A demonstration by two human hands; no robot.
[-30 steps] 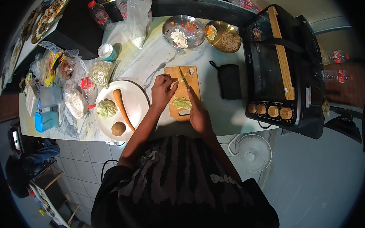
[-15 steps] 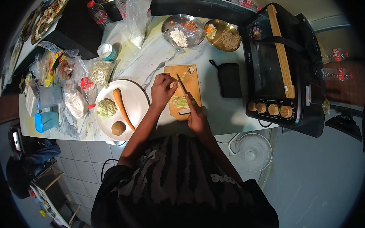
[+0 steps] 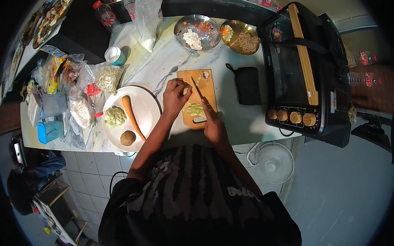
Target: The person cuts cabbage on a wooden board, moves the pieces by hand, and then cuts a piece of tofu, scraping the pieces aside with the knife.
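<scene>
A wooden cutting board [image 3: 209, 95] lies on the marble-patterned counter. My right hand [image 3: 216, 129] grips a knife [image 3: 198, 89], its blade slanting up and left over the board. My left hand [image 3: 176, 95] is closed at the board's left edge, fingertips pinched around a small pale piece whose kind I cannot make out. Small pale bits [image 3: 198, 80] lie near the knife tip. Sliced pale-green leaves [image 3: 194, 109] rest lower on the board, and a small brownish-white piece [image 3: 205, 74] sits at its top right corner.
Left of the board, a white plate [image 3: 150, 105] carries a carrot [image 3: 133, 116], leafy greens [image 3: 115, 116] and a round brown vegetable [image 3: 128, 138]. Behind stand two metal bowls [image 3: 179, 37] of chopped food. A black pouch [image 3: 247, 86] and a toaster oven [image 3: 290, 74] are to the right.
The knife in my right hand has shifted slightly right, its blade a little farther from my left fingertips. My left hand stays almost in place.
</scene>
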